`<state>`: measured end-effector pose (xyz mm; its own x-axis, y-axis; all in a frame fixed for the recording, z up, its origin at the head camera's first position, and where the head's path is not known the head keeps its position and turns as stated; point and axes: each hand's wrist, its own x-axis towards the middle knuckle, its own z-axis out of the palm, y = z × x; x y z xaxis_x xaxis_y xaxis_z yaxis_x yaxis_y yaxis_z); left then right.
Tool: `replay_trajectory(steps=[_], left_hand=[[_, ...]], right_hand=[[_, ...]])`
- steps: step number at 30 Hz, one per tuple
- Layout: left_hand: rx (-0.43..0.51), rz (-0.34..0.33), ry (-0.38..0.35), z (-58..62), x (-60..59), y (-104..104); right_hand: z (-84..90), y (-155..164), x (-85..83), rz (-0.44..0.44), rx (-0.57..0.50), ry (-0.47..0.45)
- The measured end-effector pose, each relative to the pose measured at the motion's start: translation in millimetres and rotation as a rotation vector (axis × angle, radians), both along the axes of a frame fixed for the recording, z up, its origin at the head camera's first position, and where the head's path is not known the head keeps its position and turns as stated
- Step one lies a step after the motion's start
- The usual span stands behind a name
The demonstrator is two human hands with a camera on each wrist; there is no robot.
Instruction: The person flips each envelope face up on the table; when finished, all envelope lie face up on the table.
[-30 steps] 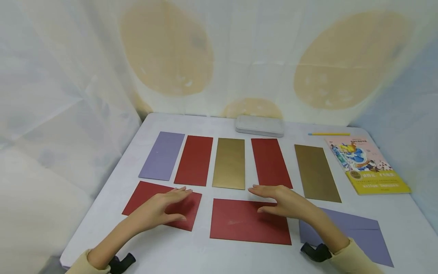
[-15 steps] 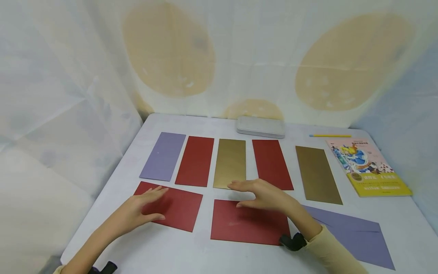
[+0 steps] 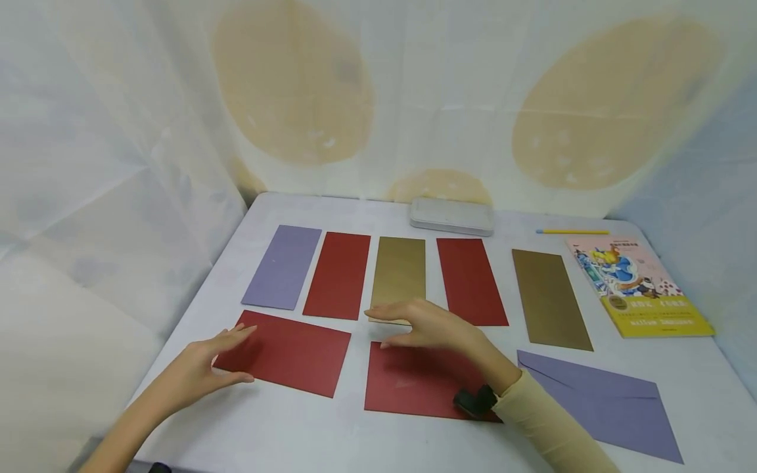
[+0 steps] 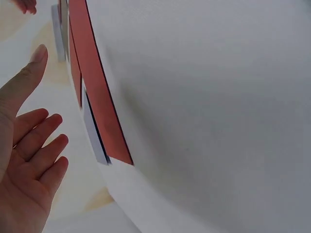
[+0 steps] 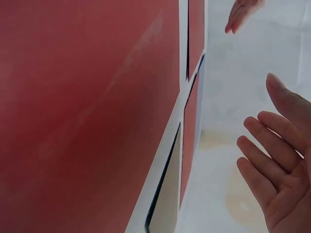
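My left hand (image 3: 204,368) hovers over the left end of a red envelope (image 3: 296,355) at the front left, its fingers extended and thumb apart. Above the middle red envelope (image 3: 408,387) is my right hand (image 3: 422,325), fingers relaxed and nothing held; it partly hides that envelope and the lower edge of a gold envelope (image 3: 399,266). Both wrist views show the hands raised off the table, the left palm (image 4: 24,184) and right palm (image 5: 286,194) bare. A purple envelope (image 3: 615,407) with its flap lines showing lies right of the right forearm.
Behind the hands runs a row: a purple envelope (image 3: 282,266), a red one (image 3: 337,276), another red one (image 3: 471,282) and a gold one (image 3: 552,299). A grey case (image 3: 451,215), a pencil (image 3: 572,231) and an illustrated book (image 3: 639,286) lie farther back on the white table (image 3: 331,440).
Both hands have moved left over the table, the left one toward the left end of its red envelope, the right one across the middle red envelope. The envelopes have stayed in place.
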<state>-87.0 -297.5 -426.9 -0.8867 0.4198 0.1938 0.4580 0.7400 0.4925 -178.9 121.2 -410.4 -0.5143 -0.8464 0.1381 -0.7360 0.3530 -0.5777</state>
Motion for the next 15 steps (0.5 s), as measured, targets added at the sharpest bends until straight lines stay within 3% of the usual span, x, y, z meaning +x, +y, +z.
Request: replay_trajectory(steps=[7, 15], left_hand=[[-0.005, 0.025, 0.031, -6.2, -1.9, -17.7], [-0.020, 0.004, 0.030, -12.8, 0.3, -34.0]], right_hand=[[-3.6, -20.3, -7.1, 0.032, -0.007, 0.000], [-11.0, -52.1, -3.7, 0.118, 0.074, -0.002]])
